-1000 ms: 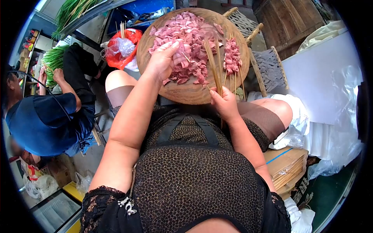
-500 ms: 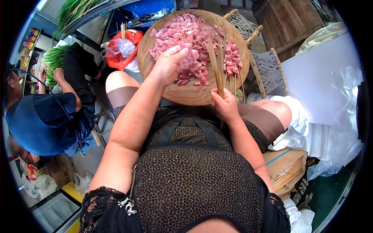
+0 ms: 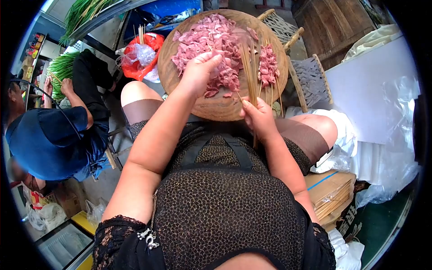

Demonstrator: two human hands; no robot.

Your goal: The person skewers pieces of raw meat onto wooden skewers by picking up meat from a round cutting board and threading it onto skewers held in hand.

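Observation:
A heap of sliced raw pink meat (image 3: 209, 36) covers much of a round wooden board (image 3: 180, 83). At the near side of the heap, my left hand (image 3: 199, 75) is closed, thumb against fingers, on a slice of meat that its fingers mostly hide. My right hand (image 3: 260, 118) grips an upright bundle of thin bamboo skewers (image 3: 249, 74) at the board's near edge. One skewer slants out from its thumb toward the meat by my left hand; its tip is hard to make out. Right of the bundle lie several loaded meat skewers (image 3: 268, 67), side by side.
Woven-seat stools (image 3: 310, 81) stand right of the board. A red plastic bag (image 3: 155, 49) holding more sticks sits at its left. Farther left, a person in dark blue (image 3: 49, 135) handles green stalks (image 3: 65, 67). A cardboard box of skewers (image 3: 333, 198) lies at lower right.
My left hand has shifted slightly right, and its fingers cover more of the slice. My right hand stays around the skewer bundle, with its thumb slightly moved.

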